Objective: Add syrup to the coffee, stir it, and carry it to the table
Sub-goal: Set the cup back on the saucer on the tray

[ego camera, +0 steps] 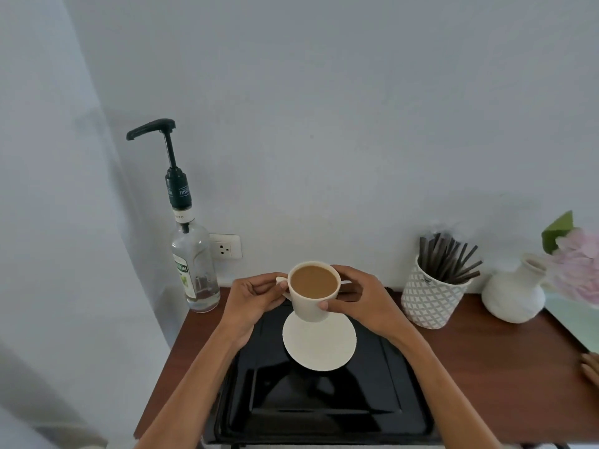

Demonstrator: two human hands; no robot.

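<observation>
A cream cup (311, 307) full of milky coffee hangs above its cream saucer (319, 343), lifted clear of it. My left hand (256, 299) pinches the cup's handle on the left side. My right hand (359, 298) wraps the cup's right side, thumb on its front. The saucer lies on a glossy black tray (321, 403). A clear syrup bottle (194, 273) with a tall black pump stands at the back left, its spout pointing left, away from the cup. Dark stirrer sticks (450, 262) fill a patterned white pot (429, 298) to the right.
The tray sits on a reddish-brown wooden counter (486, 358) against a pale wall with a socket (225, 247). A white vase (515, 293) and pink flowers (577, 270) stand at the far right. Another person's fingers (591, 367) show at the right edge.
</observation>
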